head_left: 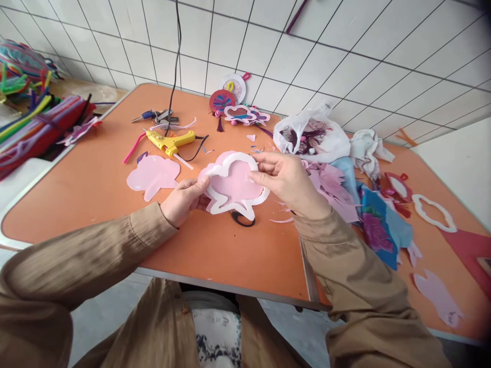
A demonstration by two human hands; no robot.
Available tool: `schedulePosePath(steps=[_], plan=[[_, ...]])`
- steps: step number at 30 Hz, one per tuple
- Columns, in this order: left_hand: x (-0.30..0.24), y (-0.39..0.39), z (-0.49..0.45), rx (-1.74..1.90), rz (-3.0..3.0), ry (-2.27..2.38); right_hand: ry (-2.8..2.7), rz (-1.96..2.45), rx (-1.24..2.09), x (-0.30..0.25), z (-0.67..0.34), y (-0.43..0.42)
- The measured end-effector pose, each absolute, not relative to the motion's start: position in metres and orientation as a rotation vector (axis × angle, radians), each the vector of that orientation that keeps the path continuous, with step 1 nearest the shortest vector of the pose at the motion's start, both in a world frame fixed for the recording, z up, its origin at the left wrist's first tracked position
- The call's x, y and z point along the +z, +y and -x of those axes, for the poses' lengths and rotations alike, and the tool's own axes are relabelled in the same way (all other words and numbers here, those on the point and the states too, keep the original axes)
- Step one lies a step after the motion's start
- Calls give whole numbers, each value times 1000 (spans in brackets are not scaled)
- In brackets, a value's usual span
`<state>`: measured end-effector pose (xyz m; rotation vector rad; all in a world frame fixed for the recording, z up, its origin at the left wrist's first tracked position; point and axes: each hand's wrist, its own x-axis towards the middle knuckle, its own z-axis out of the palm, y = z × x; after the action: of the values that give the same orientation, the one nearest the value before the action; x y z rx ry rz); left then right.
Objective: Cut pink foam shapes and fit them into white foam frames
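Both my hands hold a pink cloud-shaped cutout (235,183) with a white frame (226,207) laid on it, just above the orange table (95,189). My left hand (184,200) pinches its left edge, fingers closed. My right hand (286,179) grips the upper right rim with thumb and fingers. A black ring (243,220) lies on the table under the piece. A second pink cloud cutout (153,176) lies flat to the left. A yellow glue gun (172,141) rests behind it, its black cord running up the wall.
Pipe cleaners (34,128) are piled at the far left. Finished round ornaments (230,97) lean at the tiled wall. A white plastic bag (312,135), pink and blue scraps (379,225), a white cloud frame (433,212) and a pink cutout (439,299) crowd the right side. Scissors (151,116) lie behind the glue gun.
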<state>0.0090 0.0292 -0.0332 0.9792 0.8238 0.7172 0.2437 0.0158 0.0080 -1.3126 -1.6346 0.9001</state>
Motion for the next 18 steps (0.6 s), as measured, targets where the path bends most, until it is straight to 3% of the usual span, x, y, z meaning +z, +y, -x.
schedulePosePath(steps=[7,18], plan=[[-33,31,-10,782,-1031,885,-1745,1375,530,17,-247,18],[-35,31,-10,815,-1030,912,-1604,1320,862,25,-248,12]])
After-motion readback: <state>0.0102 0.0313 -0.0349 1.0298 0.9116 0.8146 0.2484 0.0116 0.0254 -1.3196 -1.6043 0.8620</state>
